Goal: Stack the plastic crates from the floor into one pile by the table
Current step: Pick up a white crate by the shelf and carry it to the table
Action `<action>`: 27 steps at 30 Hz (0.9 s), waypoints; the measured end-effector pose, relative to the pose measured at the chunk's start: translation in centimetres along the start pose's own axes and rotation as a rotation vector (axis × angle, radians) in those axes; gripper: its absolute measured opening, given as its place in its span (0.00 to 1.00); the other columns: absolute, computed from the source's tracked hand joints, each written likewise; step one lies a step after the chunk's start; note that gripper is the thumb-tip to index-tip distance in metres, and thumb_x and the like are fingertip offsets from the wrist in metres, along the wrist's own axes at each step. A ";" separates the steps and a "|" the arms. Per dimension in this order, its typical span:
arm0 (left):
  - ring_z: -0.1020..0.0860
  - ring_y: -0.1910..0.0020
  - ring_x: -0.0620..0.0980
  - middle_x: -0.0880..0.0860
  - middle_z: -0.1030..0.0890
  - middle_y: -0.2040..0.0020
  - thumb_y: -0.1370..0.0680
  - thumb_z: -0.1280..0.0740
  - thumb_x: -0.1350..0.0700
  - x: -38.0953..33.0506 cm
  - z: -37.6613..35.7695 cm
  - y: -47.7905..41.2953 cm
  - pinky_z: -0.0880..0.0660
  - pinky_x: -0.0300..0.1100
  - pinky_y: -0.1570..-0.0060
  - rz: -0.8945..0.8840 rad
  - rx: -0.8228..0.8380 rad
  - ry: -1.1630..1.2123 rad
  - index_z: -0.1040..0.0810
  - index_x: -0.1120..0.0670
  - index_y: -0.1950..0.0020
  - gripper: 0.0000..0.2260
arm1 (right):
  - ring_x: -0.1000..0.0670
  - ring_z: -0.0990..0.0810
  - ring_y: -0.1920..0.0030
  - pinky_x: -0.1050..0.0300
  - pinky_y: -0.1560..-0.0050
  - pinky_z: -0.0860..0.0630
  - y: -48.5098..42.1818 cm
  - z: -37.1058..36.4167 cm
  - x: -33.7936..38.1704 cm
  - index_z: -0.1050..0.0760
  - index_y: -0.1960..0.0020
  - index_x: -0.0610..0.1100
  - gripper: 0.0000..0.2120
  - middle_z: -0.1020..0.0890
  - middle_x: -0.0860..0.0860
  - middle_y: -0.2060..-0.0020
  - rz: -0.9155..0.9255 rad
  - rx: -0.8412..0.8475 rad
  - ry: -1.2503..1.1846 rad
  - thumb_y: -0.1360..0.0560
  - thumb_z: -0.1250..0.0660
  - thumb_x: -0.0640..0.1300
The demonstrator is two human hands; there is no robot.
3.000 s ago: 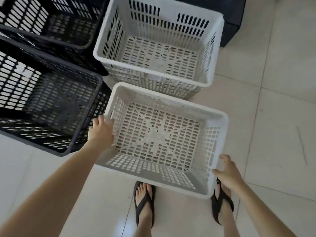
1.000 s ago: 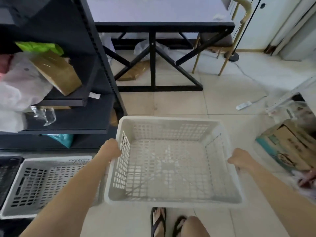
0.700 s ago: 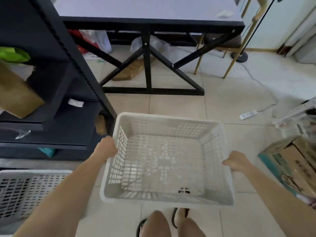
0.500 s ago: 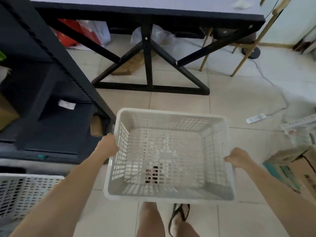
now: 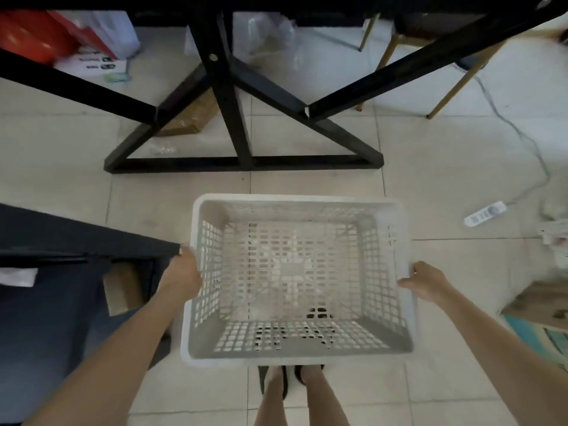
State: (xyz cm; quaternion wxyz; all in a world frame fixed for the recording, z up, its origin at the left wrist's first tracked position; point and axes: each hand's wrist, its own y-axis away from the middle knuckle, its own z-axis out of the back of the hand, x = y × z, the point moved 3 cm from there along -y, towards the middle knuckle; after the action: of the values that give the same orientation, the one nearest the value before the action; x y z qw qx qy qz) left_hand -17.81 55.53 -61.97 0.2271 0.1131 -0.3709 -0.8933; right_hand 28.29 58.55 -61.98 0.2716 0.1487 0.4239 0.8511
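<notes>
The crate is of white plastic, moulded as an open grid, with a smooth and rather matt skin. The floor is of pale glazed tiles, smooth, with a soft shine. The worktop frame is black and matt; I cannot tell if it is painted metal or wood. The chair legs have a brass-like metal look. A box under the frame is of dull brown cardboard, and a bag near it is of thin, clear, creased plastic.

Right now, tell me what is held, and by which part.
The white plastic crate, by its side rims: left hand on the left, right hand on the right.
</notes>
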 end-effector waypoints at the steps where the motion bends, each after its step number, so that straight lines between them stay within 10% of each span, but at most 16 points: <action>1: 0.23 0.43 0.63 0.66 0.26 0.38 0.20 0.40 0.64 -0.6 -0.4 -1.9 0.25 0.50 0.49 -0.012 -0.011 -0.002 0.40 0.69 0.30 0.20 | 0.41 0.24 0.47 0.57 0.57 0.33 -1.9 -0.2 0.6 0.30 0.37 0.34 0.21 0.23 0.39 0.42 -0.003 0.000 -0.012 0.25 0.33 0.43; 19: 0.25 0.43 0.66 0.67 0.27 0.40 0.27 0.42 0.70 -6.1 -9.2 -25.0 0.29 0.49 0.56 0.035 -0.102 0.036 0.35 0.65 0.35 0.19 | 0.47 0.28 0.59 0.63 0.73 0.39 -24.2 -3.5 5.8 0.28 0.41 0.37 0.21 0.24 0.44 0.53 0.007 -0.081 -0.036 0.30 0.27 0.42; 27: 0.27 0.52 0.62 0.67 0.30 0.38 0.23 0.35 0.62 -7.1 -9.5 -24.2 0.31 0.48 0.59 0.034 -0.082 0.059 0.37 0.63 0.32 0.22 | 0.41 0.27 0.37 0.59 0.52 0.33 -24.7 -4.5 5.4 0.36 0.29 0.39 0.34 0.26 0.41 0.36 0.017 -0.134 -0.113 0.31 0.27 0.42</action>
State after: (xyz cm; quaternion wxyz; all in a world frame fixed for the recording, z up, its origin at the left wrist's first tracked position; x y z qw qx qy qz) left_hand -15.92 68.24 -85.65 0.2575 0.1238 -0.3289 -0.9001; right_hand 30.00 71.03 -84.37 0.2972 0.1814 0.3486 0.8702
